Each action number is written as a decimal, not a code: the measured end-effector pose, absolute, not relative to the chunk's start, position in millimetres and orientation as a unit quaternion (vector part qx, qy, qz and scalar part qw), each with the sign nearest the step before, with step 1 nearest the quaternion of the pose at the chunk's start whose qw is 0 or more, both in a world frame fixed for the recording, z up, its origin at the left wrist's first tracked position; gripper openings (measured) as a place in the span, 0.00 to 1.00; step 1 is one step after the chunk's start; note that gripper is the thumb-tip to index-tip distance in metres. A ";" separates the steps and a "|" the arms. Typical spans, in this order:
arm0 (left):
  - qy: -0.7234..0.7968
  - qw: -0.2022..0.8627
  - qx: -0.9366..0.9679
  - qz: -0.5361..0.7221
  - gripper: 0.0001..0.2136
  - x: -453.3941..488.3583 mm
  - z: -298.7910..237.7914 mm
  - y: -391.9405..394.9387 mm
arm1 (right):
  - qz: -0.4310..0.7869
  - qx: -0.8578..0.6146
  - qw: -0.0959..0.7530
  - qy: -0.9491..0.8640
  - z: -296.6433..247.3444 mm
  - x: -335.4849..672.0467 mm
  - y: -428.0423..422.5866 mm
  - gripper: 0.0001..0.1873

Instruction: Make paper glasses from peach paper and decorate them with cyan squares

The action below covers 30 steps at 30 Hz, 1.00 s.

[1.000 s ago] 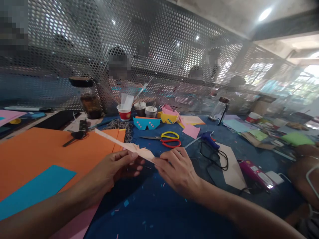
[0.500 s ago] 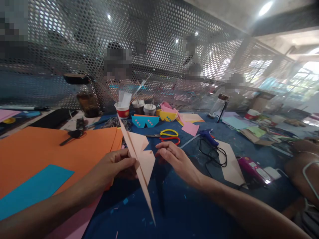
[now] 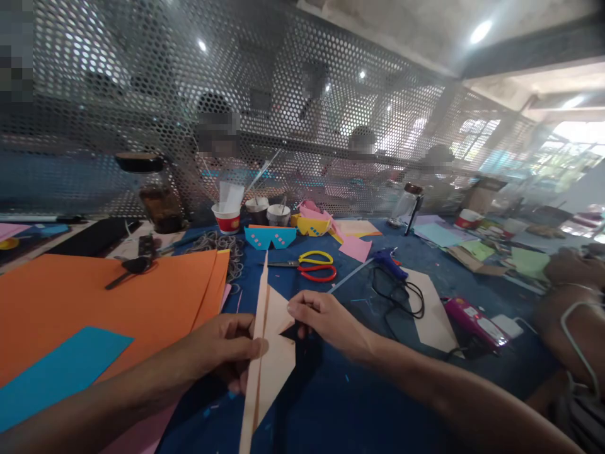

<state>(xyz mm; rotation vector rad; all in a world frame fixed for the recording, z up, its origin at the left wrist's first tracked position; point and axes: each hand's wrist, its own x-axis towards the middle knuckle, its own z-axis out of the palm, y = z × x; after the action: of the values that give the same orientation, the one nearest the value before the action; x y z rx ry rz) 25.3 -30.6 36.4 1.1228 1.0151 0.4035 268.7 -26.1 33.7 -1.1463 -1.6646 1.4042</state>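
**Left hand [image 3: 222,349] pinches peach paper cutout [image 3: 275,372] at centre stage**

And here we are, front and centre: the cutout is held over the blue desk [image 3: 352,413], between the two hands, its notched side facing right. A narrow strip of the same paper stands up along its left edge, running down to the bottom of the view. The left hand's grip pinches that strip at mid-length, thumb in front, fingers behind. Over to the right hand [image 3: 326,315]! Fingers bent, thumb and forefinger drawn close together right at the tip of the upper flap; whether that grip actually pinches the paper, I cannot tell.

Just beyond the cutout's top end sit the scissors [image 3: 299,263], yellow and red handles to the right, and behind them a turquoise paper mask [image 3: 269,239] (dotted with little pink squares, very smart) beside a yellow paper mask [image 3: 312,226]. A red and white cup [image 3: 227,220] stands further back.

Out to the right lies a blue glue gun [image 3: 393,267], its black cable [image 3: 411,287] looping onto a pale sheet [image 3: 432,325]. On the left, large orange sheets [image 3: 165,290] carry a blue paper piece [image 3: 70,366]. At the far right, another person's arm [image 3: 567,331] rests into view.
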 end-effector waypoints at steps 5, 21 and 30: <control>0.468 0.700 0.493 0.218 0.19 24.5 28.7 -25.5 | 0.532 -0.468 0.318 -0.630 35.9 269.4 -25.6 0.08; 0.432 0.640 0.584 0.251 0.19 9.3 -3.2 -11.9 | 0.142 -0.489 0.384 -0.770 36.1 276.0 -33.4 0.16; 0.490 0.599 0.586 0.239 0.21 10.0 4.4 -10.5 | -0.012 -0.309 0.291 -0.905 28.6 268.1 -38.6 0.18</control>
<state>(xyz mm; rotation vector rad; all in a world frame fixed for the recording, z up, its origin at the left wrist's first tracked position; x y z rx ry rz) 10.0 -10.5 4.4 1.3602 1.1369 0.5547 268.1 -38.6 28.6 -0.8245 -2.4149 -0.0322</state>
